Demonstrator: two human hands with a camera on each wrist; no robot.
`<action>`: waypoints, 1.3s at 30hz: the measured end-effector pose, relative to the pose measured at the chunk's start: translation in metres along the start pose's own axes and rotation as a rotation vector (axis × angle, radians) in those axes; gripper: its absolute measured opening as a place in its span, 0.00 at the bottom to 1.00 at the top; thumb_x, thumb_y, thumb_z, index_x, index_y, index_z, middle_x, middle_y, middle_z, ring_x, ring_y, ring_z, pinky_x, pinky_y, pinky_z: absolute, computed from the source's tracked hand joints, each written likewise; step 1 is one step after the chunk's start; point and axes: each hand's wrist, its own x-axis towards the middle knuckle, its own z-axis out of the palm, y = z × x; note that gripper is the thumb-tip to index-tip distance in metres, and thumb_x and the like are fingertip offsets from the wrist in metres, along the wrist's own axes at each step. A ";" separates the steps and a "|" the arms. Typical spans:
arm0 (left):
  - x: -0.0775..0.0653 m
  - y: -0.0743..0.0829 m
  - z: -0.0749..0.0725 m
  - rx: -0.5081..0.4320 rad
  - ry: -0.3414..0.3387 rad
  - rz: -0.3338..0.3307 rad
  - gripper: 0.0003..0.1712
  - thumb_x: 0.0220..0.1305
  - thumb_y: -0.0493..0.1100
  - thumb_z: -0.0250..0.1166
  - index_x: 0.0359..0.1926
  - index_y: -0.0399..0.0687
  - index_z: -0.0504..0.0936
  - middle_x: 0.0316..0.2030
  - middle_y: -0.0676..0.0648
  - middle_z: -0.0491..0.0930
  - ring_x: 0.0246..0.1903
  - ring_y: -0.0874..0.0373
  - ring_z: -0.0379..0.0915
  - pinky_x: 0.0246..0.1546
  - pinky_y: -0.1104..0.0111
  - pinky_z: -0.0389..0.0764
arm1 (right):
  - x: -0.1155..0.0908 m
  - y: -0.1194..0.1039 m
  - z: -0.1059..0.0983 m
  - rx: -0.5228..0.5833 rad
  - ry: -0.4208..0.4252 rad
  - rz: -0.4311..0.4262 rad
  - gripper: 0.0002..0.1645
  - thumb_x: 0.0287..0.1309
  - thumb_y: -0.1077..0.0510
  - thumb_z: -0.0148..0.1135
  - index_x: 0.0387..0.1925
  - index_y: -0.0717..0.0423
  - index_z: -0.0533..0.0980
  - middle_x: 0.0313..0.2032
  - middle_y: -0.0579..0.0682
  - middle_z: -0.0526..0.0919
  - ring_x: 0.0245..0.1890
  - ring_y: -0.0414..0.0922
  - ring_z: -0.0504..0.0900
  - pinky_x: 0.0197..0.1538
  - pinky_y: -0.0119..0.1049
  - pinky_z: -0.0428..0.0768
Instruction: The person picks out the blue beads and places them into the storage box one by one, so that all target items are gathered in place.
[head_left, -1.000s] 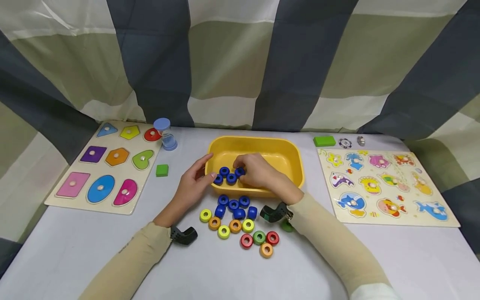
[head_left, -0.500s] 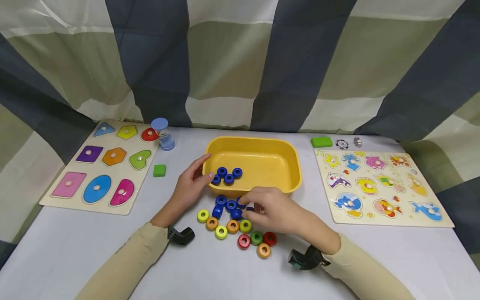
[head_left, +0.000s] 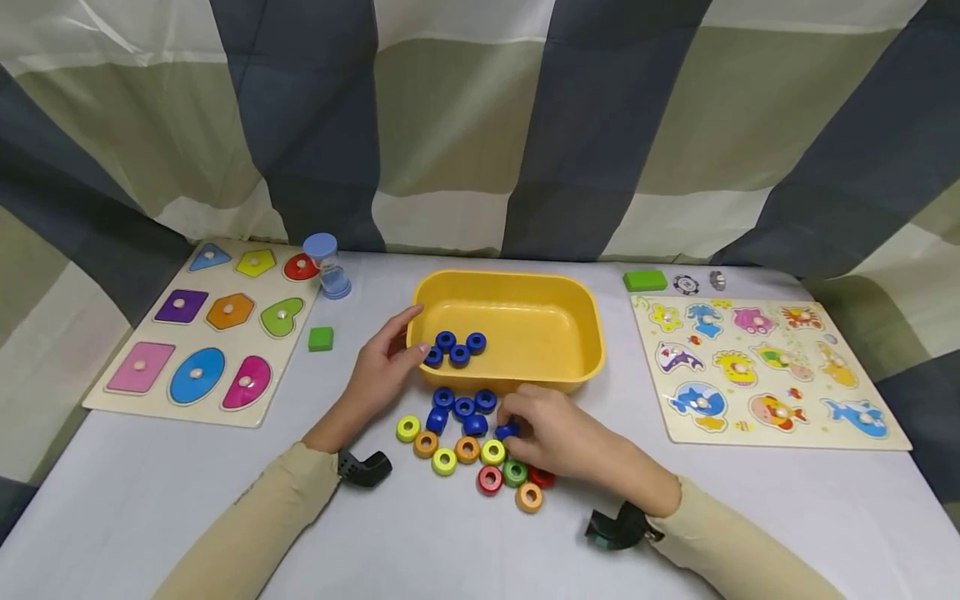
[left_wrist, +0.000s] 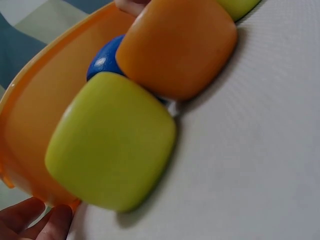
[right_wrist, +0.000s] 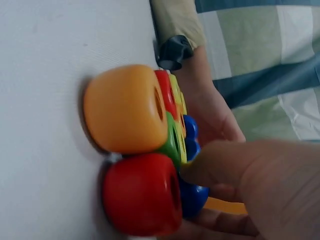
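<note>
A yellow plastic tray (head_left: pixel 525 333) stands mid-table, with several blue ring beads (head_left: pixel 459 356) in its left end. My left hand (head_left: pixel 382 367) holds the tray's left side, thumb over the rim and fingers outside; its fingertips (left_wrist: pixel 57 222) show at the tray in the left wrist view. In front of the tray, my right hand (head_left: pixel 555 429) pinches a blue bead (head_left: pixel 506 431) between thumb and fingers, low among the other beads. The right wrist view shows the thumb against that blue bead (right_wrist: pixel 194 197), beside a red bead (right_wrist: pixel 142 195).
Loose yellow (head_left: pixel 444 462), orange (head_left: pixel 529 497), green (head_left: pixel 515 472) and red beads (head_left: pixel 490 480) lie nearest me. A shape puzzle board (head_left: pixel 157 333), an hourglass (head_left: pixel 327 267) and a green block (head_left: pixel 321 339) are left; a sea-animal puzzle (head_left: pixel 720 425) and another green block (head_left: pixel 645 281) are right.
My right hand has let go of a blue bead in the tray, come back toward me over the rim, and taken hold of another blue bead. The left hand stays at the tray.
</note>
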 end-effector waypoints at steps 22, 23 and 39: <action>0.002 0.000 -0.001 0.001 0.009 -0.007 0.31 0.68 0.44 0.59 0.70 0.57 0.65 0.71 0.50 0.64 0.68 0.51 0.64 0.69 0.57 0.68 | 0.052 0.009 -0.056 0.062 0.175 0.087 0.08 0.50 0.59 0.71 0.35 0.55 0.83 0.31 0.47 0.85 0.29 0.40 0.79 0.35 0.31 0.81; 0.002 0.000 -0.001 0.001 0.006 -0.005 0.31 0.68 0.44 0.59 0.71 0.57 0.65 0.71 0.49 0.64 0.68 0.50 0.64 0.68 0.56 0.68 | 0.057 0.014 -0.054 0.049 0.161 0.129 0.08 0.51 0.58 0.71 0.35 0.55 0.83 0.31 0.47 0.85 0.28 0.40 0.78 0.34 0.31 0.80; 0.000 0.000 -0.001 0.003 0.001 0.015 0.31 0.68 0.43 0.59 0.71 0.55 0.65 0.71 0.48 0.64 0.67 0.49 0.65 0.68 0.56 0.69 | 0.079 0.047 -0.027 0.190 -0.041 0.295 0.06 0.51 0.61 0.72 0.32 0.53 0.83 0.33 0.46 0.87 0.36 0.40 0.84 0.44 0.34 0.85</action>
